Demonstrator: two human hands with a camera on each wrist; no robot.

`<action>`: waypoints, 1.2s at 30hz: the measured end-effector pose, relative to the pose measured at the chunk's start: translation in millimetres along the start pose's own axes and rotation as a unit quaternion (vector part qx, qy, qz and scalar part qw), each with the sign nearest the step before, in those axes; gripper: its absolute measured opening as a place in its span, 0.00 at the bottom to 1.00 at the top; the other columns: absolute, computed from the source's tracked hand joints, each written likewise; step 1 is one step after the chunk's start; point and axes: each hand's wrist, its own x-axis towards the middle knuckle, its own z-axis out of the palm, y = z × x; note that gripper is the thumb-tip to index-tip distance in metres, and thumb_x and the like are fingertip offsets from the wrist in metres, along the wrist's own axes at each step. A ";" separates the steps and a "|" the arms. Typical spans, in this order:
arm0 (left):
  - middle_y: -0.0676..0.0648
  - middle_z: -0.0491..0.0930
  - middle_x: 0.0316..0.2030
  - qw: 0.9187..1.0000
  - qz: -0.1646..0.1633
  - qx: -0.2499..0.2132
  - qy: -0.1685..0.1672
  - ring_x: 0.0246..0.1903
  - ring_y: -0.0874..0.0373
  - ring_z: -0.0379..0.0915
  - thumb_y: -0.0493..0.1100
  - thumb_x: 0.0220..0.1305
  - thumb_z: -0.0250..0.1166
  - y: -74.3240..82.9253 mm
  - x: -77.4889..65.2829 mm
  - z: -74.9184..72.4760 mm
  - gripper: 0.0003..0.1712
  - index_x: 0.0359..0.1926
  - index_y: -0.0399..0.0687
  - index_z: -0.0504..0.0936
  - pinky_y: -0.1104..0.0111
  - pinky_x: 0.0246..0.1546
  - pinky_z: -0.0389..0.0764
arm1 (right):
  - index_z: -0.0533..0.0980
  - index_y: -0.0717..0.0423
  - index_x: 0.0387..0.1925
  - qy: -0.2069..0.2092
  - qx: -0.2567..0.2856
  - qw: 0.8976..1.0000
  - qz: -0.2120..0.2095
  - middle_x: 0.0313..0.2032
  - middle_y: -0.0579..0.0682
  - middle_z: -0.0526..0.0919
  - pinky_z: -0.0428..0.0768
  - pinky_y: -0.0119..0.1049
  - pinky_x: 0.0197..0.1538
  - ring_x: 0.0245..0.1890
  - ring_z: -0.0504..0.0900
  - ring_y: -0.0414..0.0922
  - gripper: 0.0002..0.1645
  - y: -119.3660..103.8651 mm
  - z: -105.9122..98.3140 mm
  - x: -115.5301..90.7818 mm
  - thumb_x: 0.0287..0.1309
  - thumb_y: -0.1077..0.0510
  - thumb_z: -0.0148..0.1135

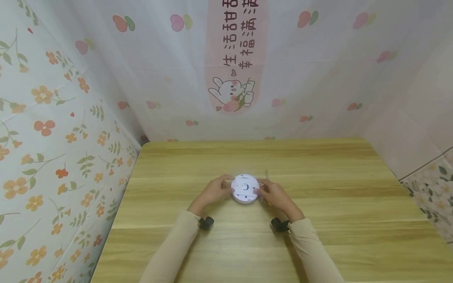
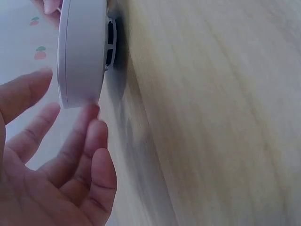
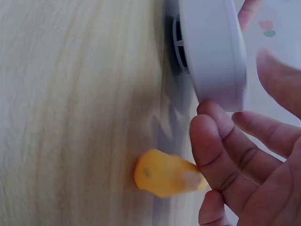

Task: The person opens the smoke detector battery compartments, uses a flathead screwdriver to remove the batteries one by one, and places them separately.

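Note:
A round white smoke detector [image 1: 245, 197] is held between the two hands over the middle of the table, its flat back with small markings facing up. On its left edge the left hand [image 1: 214, 191] grips, thumb at the upper face and fingertips at the side. The right hand [image 1: 277, 195] grips the opposite edge the same way. Slotted vents show on the underside of the smoke detector [image 2: 84, 56], close over the wood in the left wrist view. Beside the right hand lies a screwdriver with a yellow handle [image 3: 164, 173], partly hidden by fingers in the right wrist view.
The wood-grain table [image 1: 170, 161] extends on all sides of the hands. Behind it hangs a pale curtain [image 1: 159, 78] with a rabbit print, and a flowered cloth [image 1: 60, 157] runs along the left. Black wrist cameras [image 1: 279, 225] sit at the sleeve cuffs.

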 end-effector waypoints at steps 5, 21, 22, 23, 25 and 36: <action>0.39 0.74 0.61 1.000 0.025 0.012 0.000 0.61 0.43 0.70 0.44 0.57 0.70 -2.2 3.9 1.5 0.34 0.65 0.48 0.71 0.50 0.62 0.70 | 0.66 0.62 0.66 -0.003 -0.008 1.000 -0.025 0.37 0.55 0.80 0.77 0.35 0.36 0.33 0.76 0.43 0.36 -2.1 -0.5 0.1 0.59 0.54 0.66; 0.43 0.69 0.67 1.000 0.013 -0.003 -0.026 0.65 0.42 0.65 0.44 0.52 0.74 -1.5 4.3 5.3 0.41 0.67 0.48 0.69 0.50 0.68 0.64 | 0.68 0.68 0.63 -0.002 -0.021 0.999 -0.048 0.43 0.58 0.81 0.77 0.44 0.50 0.42 0.77 0.47 0.34 -3.7 0.1 3.1 0.59 0.57 0.65; 0.43 0.69 0.67 1.000 0.013 -0.005 -0.026 0.65 0.42 0.65 0.44 0.51 0.74 -1.2 3.9 5.3 0.41 0.66 0.48 0.69 0.50 0.68 0.63 | 0.68 0.68 0.63 -0.001 -0.023 0.999 -0.047 0.43 0.57 0.81 0.77 0.43 0.50 0.42 0.77 0.47 0.34 -3.9 0.1 3.1 0.59 0.57 0.65; 0.42 0.69 0.66 1.000 0.013 -0.005 -0.025 0.65 0.42 0.65 0.44 0.51 0.74 -1.0 3.7 5.3 0.41 0.66 0.48 0.69 0.50 0.67 0.64 | 0.68 0.68 0.63 0.000 -0.025 0.999 -0.045 0.43 0.57 0.81 0.77 0.43 0.49 0.41 0.77 0.47 0.34 -4.2 0.2 2.9 0.59 0.57 0.65; 0.42 0.70 0.65 1.000 0.013 -0.003 -0.023 0.64 0.42 0.66 0.43 0.51 0.74 -0.5 3.5 5.3 0.40 0.66 0.49 0.70 0.50 0.67 0.65 | 0.68 0.68 0.63 0.003 -0.029 0.999 -0.042 0.43 0.57 0.81 0.77 0.43 0.49 0.41 0.76 0.47 0.34 -4.0 0.6 2.9 0.59 0.57 0.65; 0.42 0.76 0.60 0.999 0.024 0.029 -0.012 0.58 0.47 0.73 0.43 0.51 0.74 -1.0 6.5 4.5 0.38 0.64 0.46 0.72 0.55 0.63 0.71 | 0.71 0.68 0.61 0.023 -0.055 0.998 -0.032 0.45 0.58 0.81 0.77 0.50 0.54 0.45 0.77 0.50 0.33 -3.7 3.8 1.4 0.57 0.55 0.66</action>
